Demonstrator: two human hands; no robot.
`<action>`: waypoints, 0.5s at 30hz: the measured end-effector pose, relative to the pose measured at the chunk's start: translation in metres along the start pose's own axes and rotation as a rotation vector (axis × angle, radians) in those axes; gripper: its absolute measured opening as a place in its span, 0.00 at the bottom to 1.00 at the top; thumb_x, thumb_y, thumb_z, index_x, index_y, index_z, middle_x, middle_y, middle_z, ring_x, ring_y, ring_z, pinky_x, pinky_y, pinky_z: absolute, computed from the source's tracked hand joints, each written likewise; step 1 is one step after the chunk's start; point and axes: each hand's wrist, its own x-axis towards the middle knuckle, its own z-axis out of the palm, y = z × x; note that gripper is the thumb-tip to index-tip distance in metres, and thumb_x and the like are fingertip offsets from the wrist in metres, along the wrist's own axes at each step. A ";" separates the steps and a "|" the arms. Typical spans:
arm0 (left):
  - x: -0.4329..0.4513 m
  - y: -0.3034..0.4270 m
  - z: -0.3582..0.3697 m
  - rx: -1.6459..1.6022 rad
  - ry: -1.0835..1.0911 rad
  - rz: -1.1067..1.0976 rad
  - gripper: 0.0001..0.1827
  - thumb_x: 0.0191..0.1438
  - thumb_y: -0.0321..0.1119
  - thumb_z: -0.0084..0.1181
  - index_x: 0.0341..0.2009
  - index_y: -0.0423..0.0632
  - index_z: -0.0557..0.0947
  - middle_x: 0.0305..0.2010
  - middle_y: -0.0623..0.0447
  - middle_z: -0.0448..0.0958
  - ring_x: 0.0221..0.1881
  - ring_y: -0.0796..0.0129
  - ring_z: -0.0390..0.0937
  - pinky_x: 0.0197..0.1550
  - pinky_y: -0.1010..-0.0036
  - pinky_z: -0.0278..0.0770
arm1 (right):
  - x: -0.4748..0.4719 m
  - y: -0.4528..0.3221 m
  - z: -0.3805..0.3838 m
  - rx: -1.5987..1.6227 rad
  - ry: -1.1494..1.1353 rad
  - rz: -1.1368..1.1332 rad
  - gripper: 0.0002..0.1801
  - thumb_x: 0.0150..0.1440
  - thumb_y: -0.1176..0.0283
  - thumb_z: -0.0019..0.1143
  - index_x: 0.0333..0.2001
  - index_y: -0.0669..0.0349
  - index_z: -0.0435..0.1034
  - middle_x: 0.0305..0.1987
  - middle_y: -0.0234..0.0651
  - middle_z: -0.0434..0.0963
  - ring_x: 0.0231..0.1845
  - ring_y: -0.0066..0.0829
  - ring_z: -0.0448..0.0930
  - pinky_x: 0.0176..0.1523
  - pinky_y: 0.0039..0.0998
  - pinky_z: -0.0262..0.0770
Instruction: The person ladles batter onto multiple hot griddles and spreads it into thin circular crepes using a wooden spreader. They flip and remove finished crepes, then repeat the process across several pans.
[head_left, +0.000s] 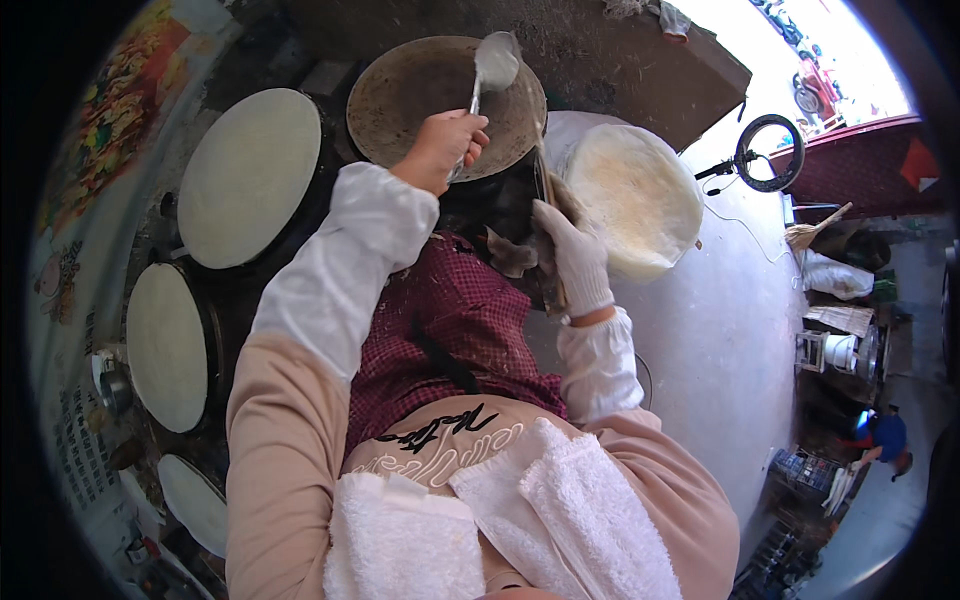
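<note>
My bare left hand (448, 147) grips the metal handle of a ladle (497, 64). The ladle's bowl, coated with pale batter, is over the far edge of a round brown griddle (412, 97). That griddle has no pancake on it. My right hand (576, 251), in a whitish knit glove, is closed around a long, thin wooden tool (550, 180) held beside the griddle's right rim. Part of this tool is hidden by the glove. Just right of the glove lies a stack of thin round pancakes (637, 199), lightly browned on top.
Pale rounds cover the left griddle (251, 180), the griddle below it (166, 349) and a lower one (193, 502). A brown panel (600, 75) stands behind. A ring light (771, 154), broom (817, 227) and distant person (890, 439) are at right.
</note>
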 end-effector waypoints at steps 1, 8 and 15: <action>0.023 -0.013 0.004 0.108 0.017 -0.022 0.10 0.61 0.37 0.55 0.37 0.43 0.78 0.24 0.56 0.74 0.22 0.76 0.72 0.24 0.79 0.70 | 0.020 0.021 -0.006 0.030 0.017 0.024 0.32 0.61 0.73 0.54 0.69 0.57 0.58 0.34 0.33 0.76 0.18 0.19 0.75 0.17 0.22 0.71; 0.053 -0.060 -0.047 1.346 0.497 0.386 0.29 0.57 0.33 0.52 0.64 0.52 0.69 0.42 0.40 0.79 0.41 0.40 0.79 0.41 0.50 0.77 | 0.055 0.044 0.030 0.189 0.235 -0.012 0.28 0.65 0.69 0.49 0.69 0.46 0.59 0.25 0.27 0.72 0.13 0.16 0.67 0.14 0.21 0.65; 0.045 0.012 -0.080 1.176 0.722 0.786 0.27 0.60 0.36 0.51 0.65 0.52 0.68 0.50 0.45 0.79 0.42 0.47 0.80 0.43 0.57 0.78 | 0.115 0.114 0.045 0.072 0.238 0.071 0.28 0.65 0.67 0.46 0.68 0.37 0.58 0.25 0.27 0.72 0.14 0.19 0.68 0.15 0.23 0.65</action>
